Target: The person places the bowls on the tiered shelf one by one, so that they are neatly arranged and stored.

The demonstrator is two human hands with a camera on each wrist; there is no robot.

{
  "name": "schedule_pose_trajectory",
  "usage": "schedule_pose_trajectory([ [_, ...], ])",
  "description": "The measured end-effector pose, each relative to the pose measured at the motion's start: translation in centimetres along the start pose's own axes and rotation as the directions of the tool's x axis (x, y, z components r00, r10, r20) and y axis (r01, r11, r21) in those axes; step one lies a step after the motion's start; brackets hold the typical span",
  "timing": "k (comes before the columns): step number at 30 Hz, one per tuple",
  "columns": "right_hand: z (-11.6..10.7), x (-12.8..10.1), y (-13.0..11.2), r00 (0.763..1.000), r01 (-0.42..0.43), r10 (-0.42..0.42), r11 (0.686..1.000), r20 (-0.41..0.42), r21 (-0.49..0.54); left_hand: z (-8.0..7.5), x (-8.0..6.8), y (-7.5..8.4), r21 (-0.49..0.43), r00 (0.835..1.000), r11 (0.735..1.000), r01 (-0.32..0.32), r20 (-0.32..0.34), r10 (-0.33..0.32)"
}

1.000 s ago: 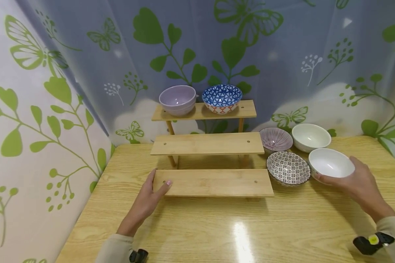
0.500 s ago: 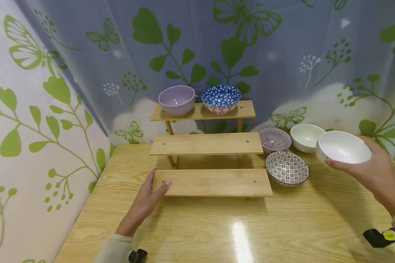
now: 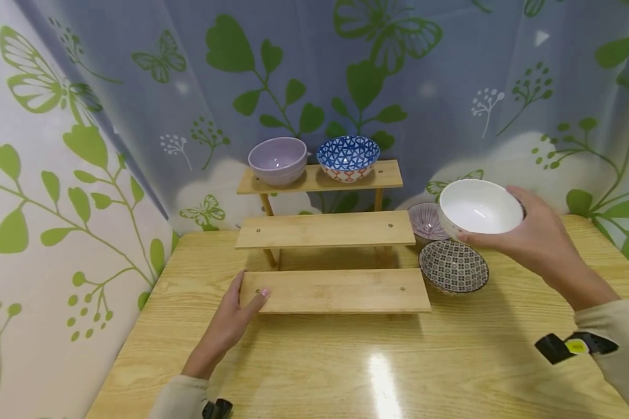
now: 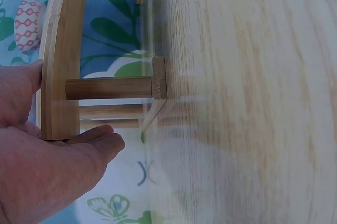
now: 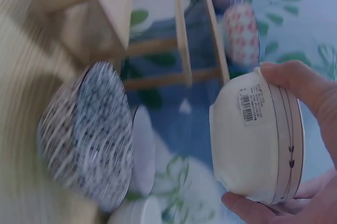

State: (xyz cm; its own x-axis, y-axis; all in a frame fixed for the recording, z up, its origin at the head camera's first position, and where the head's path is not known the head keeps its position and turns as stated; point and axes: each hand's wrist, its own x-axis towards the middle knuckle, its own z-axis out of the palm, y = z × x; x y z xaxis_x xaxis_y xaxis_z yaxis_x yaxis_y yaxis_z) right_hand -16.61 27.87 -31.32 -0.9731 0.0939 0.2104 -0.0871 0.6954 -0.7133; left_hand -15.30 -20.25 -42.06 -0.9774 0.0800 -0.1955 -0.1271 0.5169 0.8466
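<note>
White bowl (image 3: 479, 208) is now off the table and in the air. A second ago it sat at the right side of the table beside the patterned bowl (image 3: 453, 266); half a second ago it was lifted out near the right edge. Now it hangs above the gap between the purple ribbed bowl (image 3: 424, 222) and the patterned bowl, just right of the rack's middle shelf (image 3: 325, 229). Right hand (image 3: 534, 244) grasps it by the rim and wall, thumb on the near rim, fingers round the far side; the right wrist view shows a barcode sticker on the wall (image 5: 247, 105). My read: bowl is being carried toward the rack (image 3: 330, 233), likely the middle shelf, which is bare; not set down yet.

Left hand (image 3: 228, 323) has not moved: fingers straight, flat against the left end of the bottom shelf (image 3: 335, 291), thumb on its top face, gripping nothing. Looks like it is steadying the rack.

The plain cream bowl at the back right is now hidden behind the lifted one.

Top shelf (image 3: 320, 177) carries a lilac bowl (image 3: 278, 160) at the left end and a blue triangle bowl (image 3: 348, 157) beside it, not touching.

Table (image 3: 346, 372) is light wood, glossy, with a lamp glare near the front edge. Cloth with green leaves and butterflies hangs behind it and along the left edge.
</note>
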Motion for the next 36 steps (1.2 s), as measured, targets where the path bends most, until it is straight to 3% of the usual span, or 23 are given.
schedule_pose_trajectory([
  [12, 6.2, 2.4, -7.3, 0.978, 0.120, -0.124, 0.992, 0.169, 0.031, -0.1, 0.1, -0.1, -0.013, 1.000, 1.000, -0.017, 0.004, 0.017],
  [18, 10.0, 3.4, -9.1, 0.961, 0.185, -0.196, 0.980, 0.196, 0.073, -0.1, 0.1, 0.0, -0.023, 1.000, 1.000, -0.012, 0.017, 0.012],
  [25, 13.1, 3.8, -11.5, 0.953, 0.191, -0.200, 0.980, 0.226, 0.061, -0.2, 0.0, 0.1, -0.018, 1.000, 1.000, -0.006, 0.011, 0.006],
  [36, 17.4, 4.6, -13.8, 0.939, 0.234, -0.273, 0.953, 0.209, 0.193, -0.1, 0.1, 0.1, -0.010, 1.000, 1.000, -0.006, -0.012, 0.006],
])
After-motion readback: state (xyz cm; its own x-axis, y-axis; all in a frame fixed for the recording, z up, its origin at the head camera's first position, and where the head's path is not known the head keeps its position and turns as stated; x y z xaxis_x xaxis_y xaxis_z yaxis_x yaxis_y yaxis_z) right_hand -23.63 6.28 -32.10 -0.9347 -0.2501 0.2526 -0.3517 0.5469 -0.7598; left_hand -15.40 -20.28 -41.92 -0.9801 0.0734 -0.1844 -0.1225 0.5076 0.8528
